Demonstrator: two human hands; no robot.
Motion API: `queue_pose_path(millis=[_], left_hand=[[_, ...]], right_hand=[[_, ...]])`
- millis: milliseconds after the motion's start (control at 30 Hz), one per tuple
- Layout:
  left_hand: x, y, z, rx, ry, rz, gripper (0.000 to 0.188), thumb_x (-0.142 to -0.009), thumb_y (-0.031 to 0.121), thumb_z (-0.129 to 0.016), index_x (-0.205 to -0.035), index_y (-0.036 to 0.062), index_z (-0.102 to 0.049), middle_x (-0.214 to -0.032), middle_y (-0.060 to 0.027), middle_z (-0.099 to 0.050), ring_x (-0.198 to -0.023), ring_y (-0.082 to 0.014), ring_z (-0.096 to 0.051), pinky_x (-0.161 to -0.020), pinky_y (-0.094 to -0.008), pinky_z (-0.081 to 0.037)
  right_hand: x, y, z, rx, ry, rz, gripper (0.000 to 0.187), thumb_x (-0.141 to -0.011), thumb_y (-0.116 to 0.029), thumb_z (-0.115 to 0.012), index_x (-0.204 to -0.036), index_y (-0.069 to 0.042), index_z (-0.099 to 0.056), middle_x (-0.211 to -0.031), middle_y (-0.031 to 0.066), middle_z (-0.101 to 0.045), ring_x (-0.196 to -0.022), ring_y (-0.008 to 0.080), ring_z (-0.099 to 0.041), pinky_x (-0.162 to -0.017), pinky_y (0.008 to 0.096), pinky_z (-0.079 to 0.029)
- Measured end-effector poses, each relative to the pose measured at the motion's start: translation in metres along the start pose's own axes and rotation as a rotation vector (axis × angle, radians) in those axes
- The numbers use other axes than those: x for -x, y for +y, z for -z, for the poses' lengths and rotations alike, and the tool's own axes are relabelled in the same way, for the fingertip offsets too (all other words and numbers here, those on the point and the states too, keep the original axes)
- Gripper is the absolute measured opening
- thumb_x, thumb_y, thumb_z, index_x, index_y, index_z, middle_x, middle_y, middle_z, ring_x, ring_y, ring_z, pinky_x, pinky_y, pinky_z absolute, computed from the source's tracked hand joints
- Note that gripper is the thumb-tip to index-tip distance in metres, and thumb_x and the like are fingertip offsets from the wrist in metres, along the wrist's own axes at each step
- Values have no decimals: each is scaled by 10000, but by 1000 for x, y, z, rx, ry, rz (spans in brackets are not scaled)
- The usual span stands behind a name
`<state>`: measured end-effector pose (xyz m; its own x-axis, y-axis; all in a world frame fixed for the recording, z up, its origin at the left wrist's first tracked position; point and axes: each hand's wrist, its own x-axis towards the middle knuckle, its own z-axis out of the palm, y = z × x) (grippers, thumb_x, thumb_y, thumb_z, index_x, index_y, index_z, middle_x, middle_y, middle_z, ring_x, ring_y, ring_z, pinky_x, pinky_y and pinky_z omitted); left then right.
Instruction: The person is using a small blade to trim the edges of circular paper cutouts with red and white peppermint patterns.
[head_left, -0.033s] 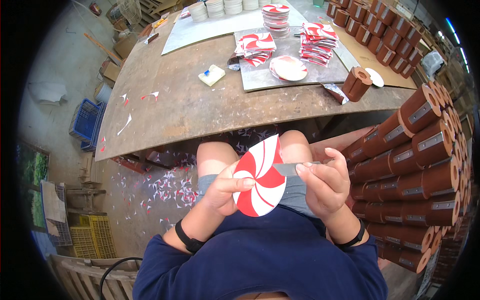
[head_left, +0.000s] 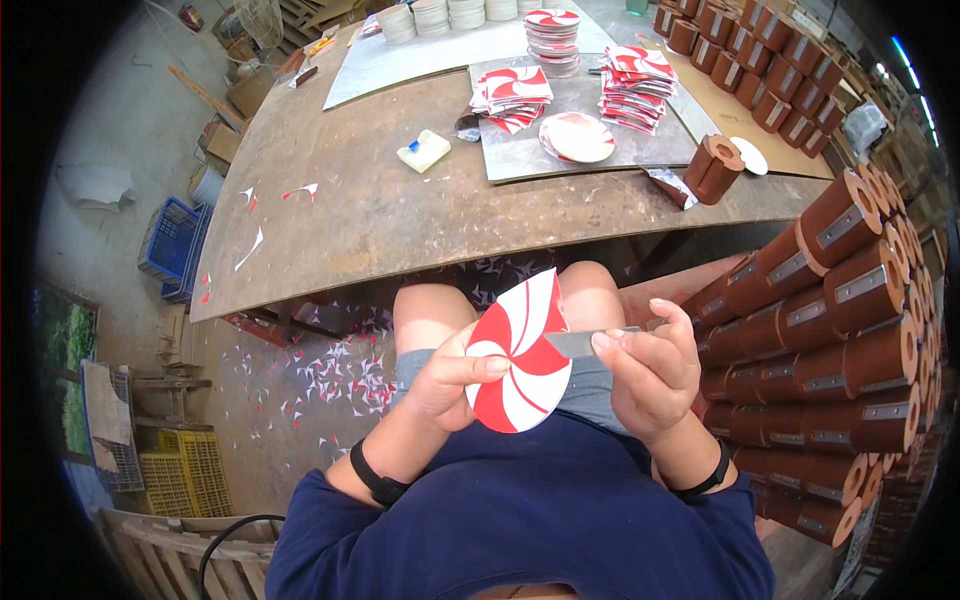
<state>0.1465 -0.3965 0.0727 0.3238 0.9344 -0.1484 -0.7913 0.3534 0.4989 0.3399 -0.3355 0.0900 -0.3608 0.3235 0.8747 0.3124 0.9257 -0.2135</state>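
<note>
My left hand (head_left: 448, 382) holds a red and white swirl-patterned card disc (head_left: 520, 392) above my lap, with the thumb lying near its middle. The disc is rounded along its lower and right sides and comes to a point at the top. In my right hand (head_left: 655, 375), pinched between thumb and fingers, is a flat metal knife blade (head_left: 574, 344). Its tip end lies against the disc's right edge, over a red stripe. What backs the card is hidden from view.
On the wooden table (head_left: 340, 190) stand a left stack of swirl cards (head_left: 512, 95), a right stack (head_left: 637, 85), round discs (head_left: 577, 137) and a brown fluted cylinder (head_left: 713, 168). Brown cylinders (head_left: 845, 310) are piled close by my right arm. Paper scraps (head_left: 345, 365) litter the floor.
The blade and my right fingers have shifted very slightly downward at the disc's edge. My left hand and the disc look unmoved.
</note>
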Motion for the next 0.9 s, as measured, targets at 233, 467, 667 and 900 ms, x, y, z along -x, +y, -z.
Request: queue_pose_path(millis=[233,467,667,900], left_hand=[[-4,5,0,-35,-2,-27,515,-693,31,-568,-1159,-43,-363,-1076,-132,-511,-984,-206,-515,-856,-307,-402],[-3,5,2,-46,-67,17,518,-691,17,-565,-1160,-54,-358,-1070,-144,-514,-966,-209,-529,-844,-310,-417],[-2,7,3,-42,-86,30,518,-680,-4,-571,-1151,-61,-363,-1050,-147,-524,-958,-208,-535,-827,-313,-432],[0,14,2,-114,-89,28,517,-642,-22,-591,-1120,-69,-400,-1011,-137,-546,-929,-198,-547,-813,-299,-433]], right_hand=[[-1,3,-2,-24,-22,3,209,-593,19,-600,-794,-34,-625,-715,30,-535,-558,136,-449,-787,377,-400],[-1,5,-4,-52,-17,-25,228,-593,59,-577,-798,-31,-624,-711,38,-545,-564,145,-453,-771,367,-409],[-4,4,-1,-97,-57,-44,242,-591,72,-576,-802,-35,-623,-700,37,-549,-591,156,-478,-753,352,-414],[-2,9,-5,-138,-52,-19,267,-556,-41,-569,-814,-46,-639,-683,0,-541,-582,130,-460,-736,322,-405]])
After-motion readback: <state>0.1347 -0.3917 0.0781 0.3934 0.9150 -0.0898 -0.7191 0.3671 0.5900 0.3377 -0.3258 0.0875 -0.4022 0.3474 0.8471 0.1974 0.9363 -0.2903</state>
